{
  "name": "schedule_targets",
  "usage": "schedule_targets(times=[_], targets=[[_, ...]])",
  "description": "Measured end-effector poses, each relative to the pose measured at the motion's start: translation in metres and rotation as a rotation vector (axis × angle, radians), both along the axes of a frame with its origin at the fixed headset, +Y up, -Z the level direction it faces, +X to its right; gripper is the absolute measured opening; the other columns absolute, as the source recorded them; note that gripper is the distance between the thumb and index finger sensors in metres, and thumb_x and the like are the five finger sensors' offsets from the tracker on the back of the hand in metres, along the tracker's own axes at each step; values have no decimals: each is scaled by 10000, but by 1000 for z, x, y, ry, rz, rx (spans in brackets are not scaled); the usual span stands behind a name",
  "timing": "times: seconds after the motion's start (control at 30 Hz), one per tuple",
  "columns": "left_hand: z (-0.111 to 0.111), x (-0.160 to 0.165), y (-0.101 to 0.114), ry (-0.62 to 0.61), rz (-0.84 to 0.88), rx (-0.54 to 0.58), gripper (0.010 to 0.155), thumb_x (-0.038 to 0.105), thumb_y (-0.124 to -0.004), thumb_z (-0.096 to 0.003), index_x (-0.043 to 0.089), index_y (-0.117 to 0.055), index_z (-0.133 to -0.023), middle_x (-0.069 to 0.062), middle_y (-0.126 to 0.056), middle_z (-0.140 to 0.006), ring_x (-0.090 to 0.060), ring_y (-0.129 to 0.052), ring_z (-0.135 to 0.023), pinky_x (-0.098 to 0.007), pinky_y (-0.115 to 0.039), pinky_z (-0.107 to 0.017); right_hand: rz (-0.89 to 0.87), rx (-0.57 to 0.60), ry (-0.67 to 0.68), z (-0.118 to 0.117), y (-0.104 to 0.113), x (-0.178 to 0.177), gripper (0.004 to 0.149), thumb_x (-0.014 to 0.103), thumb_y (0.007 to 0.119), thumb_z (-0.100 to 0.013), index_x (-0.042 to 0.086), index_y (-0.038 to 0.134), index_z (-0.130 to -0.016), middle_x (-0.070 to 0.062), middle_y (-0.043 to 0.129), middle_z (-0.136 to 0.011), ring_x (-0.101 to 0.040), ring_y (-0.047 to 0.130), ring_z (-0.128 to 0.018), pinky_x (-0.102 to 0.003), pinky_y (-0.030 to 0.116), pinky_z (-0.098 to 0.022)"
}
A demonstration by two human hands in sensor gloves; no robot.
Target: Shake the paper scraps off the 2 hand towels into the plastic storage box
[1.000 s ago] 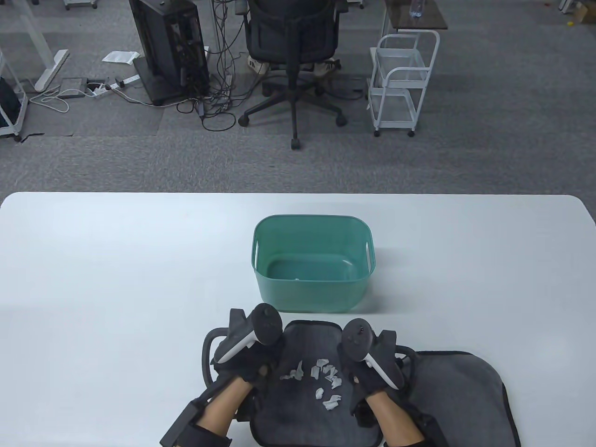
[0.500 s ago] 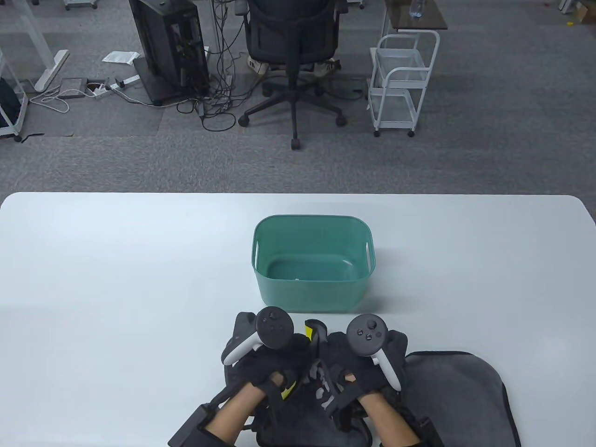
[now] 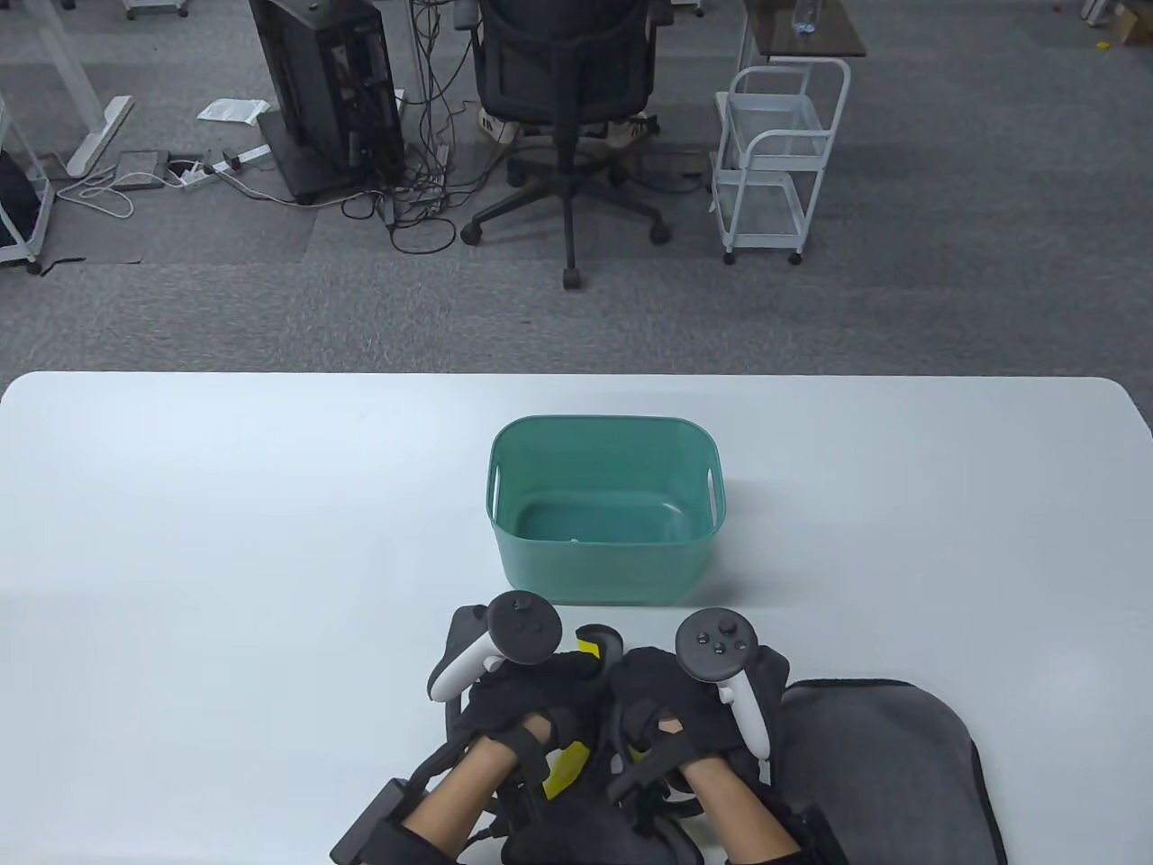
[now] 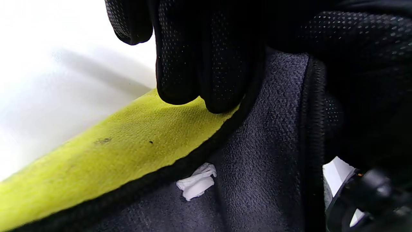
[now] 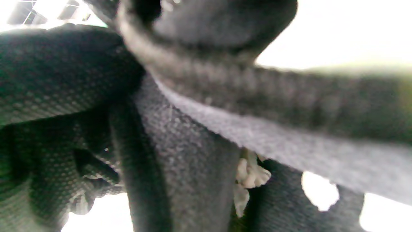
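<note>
Table view shows both gloved hands, left hand [image 3: 527, 698] and right hand [image 3: 671, 698], each grip pinching the dark grey, yellow-backed hand towel [image 4: 267, 135], bunched to cradle white paper scraps [image 4: 196, 185], probably for lifting toward the nearby teal plastic storage box [image 3: 603, 568]; a second grey hand towel [image 3: 878, 766] lies on the white bench [image 3: 225, 541].

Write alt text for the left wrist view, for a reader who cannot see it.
Close up, the black-gloved fingers of the left hand pinch the edge of a hand towel, folding it over to show its yellow-green underside. A crumpled white paper scrap lies in the dark grey fold below, and the white table shows behind.
</note>
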State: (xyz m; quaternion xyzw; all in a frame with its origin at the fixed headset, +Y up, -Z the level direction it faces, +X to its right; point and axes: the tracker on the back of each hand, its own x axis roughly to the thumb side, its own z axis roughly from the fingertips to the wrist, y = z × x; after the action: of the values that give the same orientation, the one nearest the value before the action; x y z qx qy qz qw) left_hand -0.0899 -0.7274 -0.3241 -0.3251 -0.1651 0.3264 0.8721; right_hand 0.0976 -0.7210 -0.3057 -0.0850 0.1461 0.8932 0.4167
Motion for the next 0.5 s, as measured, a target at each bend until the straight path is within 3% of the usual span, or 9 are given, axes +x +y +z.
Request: schedule_targets(times=[0.33,0.5], targets=[[-6,-2,21,117,172,-39,467,433,-623,-583,95,-627,-905,25,-969,-603,-231,-1056,-659,-455,-715,-716,-41,-16,-36,-9,31,3,420,307,829,-542,-21,817,-804,-116,1049,-418,-156,964,-143,-317,826,-91],[-13,-4,37,157,165,-25,464,420,-649,-561,71,-673,-866,7,-994,-540,-239,-1085,-582,-452,-758,-664,-37,-62,-13,-19,47,0,419,305,827,-546,-24,815,-806,-113,1049,-420,-154,965,-144,-316,826,-94]])
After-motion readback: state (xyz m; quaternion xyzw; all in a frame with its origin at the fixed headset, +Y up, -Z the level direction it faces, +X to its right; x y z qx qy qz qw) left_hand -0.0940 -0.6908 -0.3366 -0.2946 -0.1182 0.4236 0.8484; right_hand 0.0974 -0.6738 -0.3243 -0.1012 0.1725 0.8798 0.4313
